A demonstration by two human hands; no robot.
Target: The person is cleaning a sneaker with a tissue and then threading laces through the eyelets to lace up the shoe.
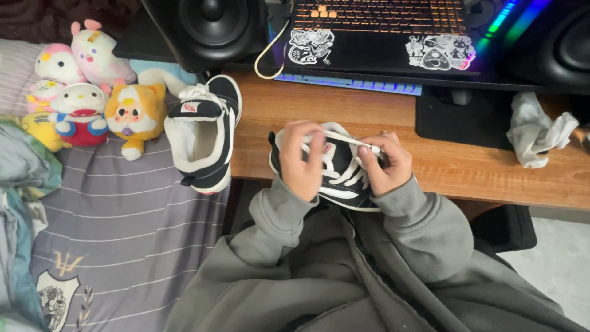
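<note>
From the head camera, the person sat at a wooden desk (442,166) in a grey hooded top, both hands raised over a black-and-white sneaker (335,169) that rested at the desk's near edge, against the lap. The left hand (302,161) gripped the shoe's left side, its fingers curled and pinching a white lace (344,139) stretched across the tongue. The right hand (386,163) closed its fingers on the other end of that lace, thumb and forefinger pressed together. The matching second sneaker (204,132) lay well to the left, straddling the desk corner and a striped grey bedspread (123,215). Plush toys (92,92) sat beside it. Behind stood a speaker (206,27), a lit keyboard (347,83) and a crumpled white cloth (538,129).
</note>
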